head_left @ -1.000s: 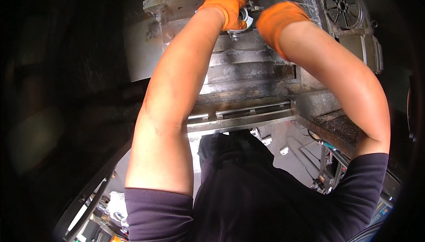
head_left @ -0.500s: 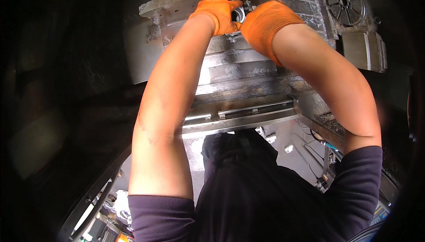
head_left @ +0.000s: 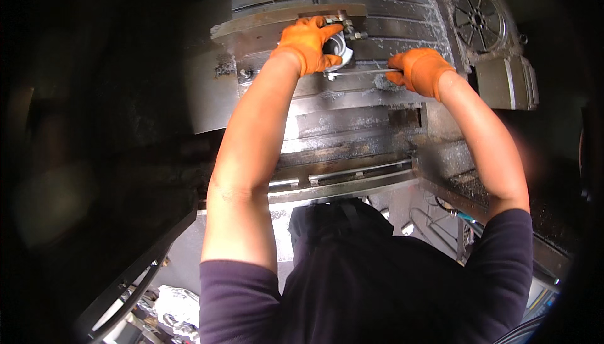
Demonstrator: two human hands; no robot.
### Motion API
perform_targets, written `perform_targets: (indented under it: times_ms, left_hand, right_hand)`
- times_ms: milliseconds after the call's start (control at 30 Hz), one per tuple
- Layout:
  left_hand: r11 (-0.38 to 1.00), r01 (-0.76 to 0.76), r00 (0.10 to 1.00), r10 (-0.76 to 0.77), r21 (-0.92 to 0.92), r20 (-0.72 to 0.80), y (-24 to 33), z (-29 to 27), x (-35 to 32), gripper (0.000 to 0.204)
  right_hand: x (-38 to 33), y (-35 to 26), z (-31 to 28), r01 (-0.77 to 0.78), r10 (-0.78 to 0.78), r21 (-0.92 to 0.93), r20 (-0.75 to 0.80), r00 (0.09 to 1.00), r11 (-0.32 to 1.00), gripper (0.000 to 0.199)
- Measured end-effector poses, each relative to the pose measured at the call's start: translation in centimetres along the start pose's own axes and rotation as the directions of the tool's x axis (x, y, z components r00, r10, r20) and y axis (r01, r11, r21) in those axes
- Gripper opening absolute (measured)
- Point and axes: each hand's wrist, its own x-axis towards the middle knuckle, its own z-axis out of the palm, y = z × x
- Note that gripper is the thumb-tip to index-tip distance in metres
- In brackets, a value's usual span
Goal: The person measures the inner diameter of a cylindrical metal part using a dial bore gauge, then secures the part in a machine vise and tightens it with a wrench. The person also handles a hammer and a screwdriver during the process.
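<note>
My left hand (head_left: 309, 43), in an orange glove, closes around the side of a round silver metal part (head_left: 343, 56) with a hollow middle. The part sits on the slotted machine table (head_left: 390, 29), against a long rusty bar (head_left: 264, 23). In my right hand (head_left: 420, 72), also gloved in orange, is the end of a thin steel wrench (head_left: 365, 72). It lies nearly level, and its far end meets a small bolt (head_left: 331, 75) at the near side of the round part. Clamp nuts and bolts (head_left: 353, 31) stand just beyond the part.
To the right stands a round slotted metal disc (head_left: 479, 22), above a grey block (head_left: 503, 83). Metal shavings (head_left: 437, 23) lie along the table's right side. Another bolt (head_left: 245, 75) stands left of my left forearm. A machine edge (head_left: 352, 187) runs in front of my body.
My right hand has drawn away from the round part to the right, and the wrench now shows. My left hand stays on the part. The whole view has shifted, with the table lower.
</note>
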Motion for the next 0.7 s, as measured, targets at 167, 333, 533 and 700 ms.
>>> perform_targets:
  times_ms: [167,333,533,700]
  left_hand:
    - [0.632,0.087,0.626,-0.636,-0.770,-0.451,-7.6,7.1,-3.3,0.062]
    - [-0.028,0.303,0.786,-0.559,-0.953,0.266,-8.9,7.1,-3.4,0.066]
    - [-0.080,-0.008,0.938,-0.346,-0.997,0.020,-10.0,7.7,-3.6,0.025]
    - [0.013,0.145,0.862,-0.492,-0.989,0.120,-7.8,5.0,-3.4,0.027]
  right_hand:
    - [0.1,-1.1,-1.1,-0.088,0.088,0.001,0.075,0.993,0.996,0.033]
    - [-1.8,-2.6,-3.8,-0.147,0.148,-0.010,0.077,0.986,0.989,0.036]
    - [-7.0,-2.1,-0.4,-0.188,0.233,0.320,-0.108,0.967,0.929,0.026]
    - [-11.5,-3.4,6.2,-0.158,0.281,0.546,-0.148,0.948,0.823,0.025]
